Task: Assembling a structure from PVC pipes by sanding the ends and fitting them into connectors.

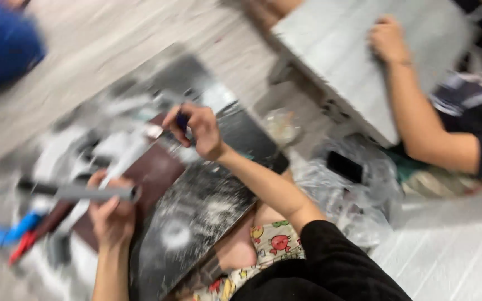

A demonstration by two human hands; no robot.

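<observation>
left hand is wrapped round a grey bar just off the left edge of the dark board; right hand pinches a small blue tool over the board's top edge. clutter crowds the board's left side, clear bags its right. a co-worker's hand rests on a pale panel well beyond, w/ bare floor up-left.

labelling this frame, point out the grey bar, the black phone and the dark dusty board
grey bar (79,193), head view, middle of its length
black phone (345,166), head view, centre of its face
dark dusty board (196,214), head view, dusty top surface
</observation>
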